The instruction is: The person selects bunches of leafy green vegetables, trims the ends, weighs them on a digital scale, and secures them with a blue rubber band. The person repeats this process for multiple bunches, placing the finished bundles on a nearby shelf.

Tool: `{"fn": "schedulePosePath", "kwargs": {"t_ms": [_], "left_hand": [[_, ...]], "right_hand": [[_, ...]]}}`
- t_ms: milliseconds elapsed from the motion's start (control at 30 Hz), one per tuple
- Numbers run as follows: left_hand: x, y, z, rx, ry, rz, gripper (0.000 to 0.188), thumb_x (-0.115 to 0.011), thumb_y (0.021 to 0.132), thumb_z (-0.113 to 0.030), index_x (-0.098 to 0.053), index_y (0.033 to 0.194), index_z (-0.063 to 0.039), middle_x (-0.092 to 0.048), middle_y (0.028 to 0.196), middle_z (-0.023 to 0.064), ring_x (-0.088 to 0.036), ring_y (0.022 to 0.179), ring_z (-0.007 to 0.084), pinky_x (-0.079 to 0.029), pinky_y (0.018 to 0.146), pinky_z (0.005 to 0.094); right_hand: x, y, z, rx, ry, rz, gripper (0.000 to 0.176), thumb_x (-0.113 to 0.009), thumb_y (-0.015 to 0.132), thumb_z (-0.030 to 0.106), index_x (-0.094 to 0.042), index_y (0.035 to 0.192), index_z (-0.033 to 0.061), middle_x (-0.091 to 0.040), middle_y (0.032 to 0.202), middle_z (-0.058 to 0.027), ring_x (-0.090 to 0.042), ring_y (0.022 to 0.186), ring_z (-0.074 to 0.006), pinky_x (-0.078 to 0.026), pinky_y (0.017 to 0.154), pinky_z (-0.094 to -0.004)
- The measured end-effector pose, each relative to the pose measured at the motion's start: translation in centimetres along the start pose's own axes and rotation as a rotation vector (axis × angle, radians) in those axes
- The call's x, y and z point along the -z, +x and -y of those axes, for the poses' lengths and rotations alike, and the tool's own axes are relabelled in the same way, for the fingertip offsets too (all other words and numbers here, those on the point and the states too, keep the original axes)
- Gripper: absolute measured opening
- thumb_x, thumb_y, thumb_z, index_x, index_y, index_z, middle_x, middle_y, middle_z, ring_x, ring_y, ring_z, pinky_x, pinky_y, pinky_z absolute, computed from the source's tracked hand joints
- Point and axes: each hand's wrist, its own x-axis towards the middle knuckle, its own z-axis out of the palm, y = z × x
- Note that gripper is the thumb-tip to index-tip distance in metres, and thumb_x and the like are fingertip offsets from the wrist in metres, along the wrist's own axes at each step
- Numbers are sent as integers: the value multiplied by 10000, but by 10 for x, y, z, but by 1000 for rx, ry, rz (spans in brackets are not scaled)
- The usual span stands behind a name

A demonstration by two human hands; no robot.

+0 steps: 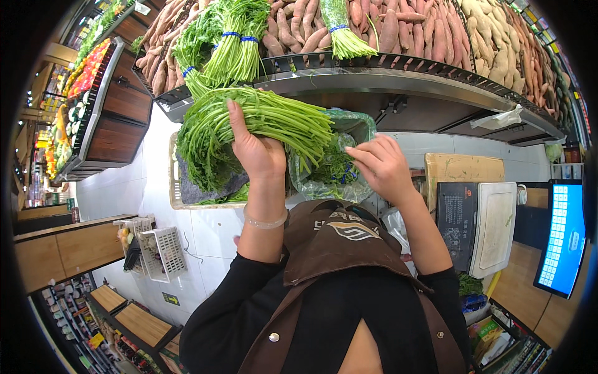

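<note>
A large bunch of leafy greens with long thin stems (280, 112) lies across my left hand (257, 149), its leaves to the left and its stem ends to the right. My left thumb presses on top of it. Beside the stem ends, my right hand (380, 166) is raised with its fingertips pinched together over the rim of a plastic-lined bin (366, 124). Whether anything is between those fingers I cannot tell. Trimmings and blue ties (345, 175) lie inside the bin. Below the bunch, a pale crate (175, 198) holds a dark cloth (191, 184) and more greens.
Ahead, blue-banded bunches (231, 51) stand on a display of sweet potatoes (299, 28) behind a black rail. A cardboard box (462, 163), a scale (493, 224) and a lit screen (563, 238) are at the right. White baskets (161, 255) stand at the lower left.
</note>
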Motion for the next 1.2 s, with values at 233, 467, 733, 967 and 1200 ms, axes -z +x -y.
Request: {"fn": "schedulePosePath", "kwargs": {"t_ms": [233,467,733,967,1200], "left_hand": [[-3,-11,-1,64,27,27,434,-604,1021,-394,-592,1256,-30,-683,1176,151,-656,1095,264,-520,1012,419],[1,-12,-2,123,20,28,393,-572,1038,-384,-616,1229,-44,-695,1169,134,-669,1072,266,-525,1007,426],[2,-11,0,206,-8,90,429,-550,1043,-410,-602,1243,-34,-691,1160,158,-666,1076,281,-528,1001,439],[3,-10,-2,172,-46,-2,414,-605,1020,-391,-599,1238,-39,-689,1163,148,-663,1074,285,-530,998,439],[4,-2,-10,82,-39,-7,397,-600,1024,-377,-597,1240,-44,-687,1151,121,-665,1056,267,-543,984,432]], "right_hand": [[-2,67,30,148,-39,-123,439,-758,720,42,-722,1132,189,-576,1024,-33,-564,1014,-258,-459,995,-483],[7,75,24,149,-28,-111,434,-772,706,68,-720,1116,202,-572,1045,-21,-554,1035,-244,-427,1037,-505],[7,71,22,271,-133,-146,180,-710,760,119,-708,932,170,-585,1004,10,-576,1016,-189,-411,1072,-481],[4,36,11,125,-82,-126,136,-743,764,100,-682,882,132,-576,948,-2,-577,977,-215,-431,1035,-477],[-2,-21,-17,-82,-135,81,196,-774,756,80,-693,934,91,-640,1033,-33,-593,993,-255,-437,1008,-483]]}}
